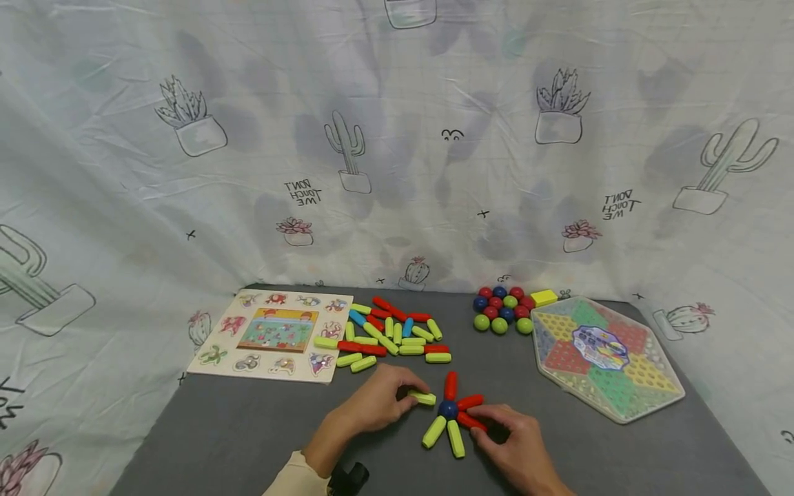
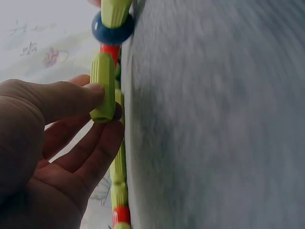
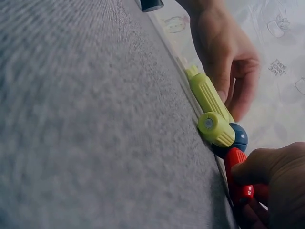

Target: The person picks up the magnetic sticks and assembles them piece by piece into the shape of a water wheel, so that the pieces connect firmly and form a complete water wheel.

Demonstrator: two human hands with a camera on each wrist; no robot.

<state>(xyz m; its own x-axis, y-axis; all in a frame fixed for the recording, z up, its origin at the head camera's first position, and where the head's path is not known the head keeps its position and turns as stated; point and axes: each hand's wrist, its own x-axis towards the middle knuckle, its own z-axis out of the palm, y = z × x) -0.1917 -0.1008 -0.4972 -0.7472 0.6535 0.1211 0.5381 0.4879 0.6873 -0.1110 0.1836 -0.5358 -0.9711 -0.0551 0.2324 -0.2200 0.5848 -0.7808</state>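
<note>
Evidently, a ribbed yellow-green plastic rod (image 1: 423, 398) lies just left of a glossy dark blue ball (image 1: 448, 410), not touching it.
Its long axis runs roughly at the ball (a small gap shows between them), and the left hand (image 1: 381, 398) pinches its outer end. On the ball's other side, the right hand (image 1: 515, 442) grips a ribbed red plastic rod (image 1: 473, 421), one of five radiating from the ball, so the left hand is nearer the yellow-green one. Farther off sit scattered coloured rods (image 1: 389, 327) and clustered round balls (image 1: 506, 315).
</note>
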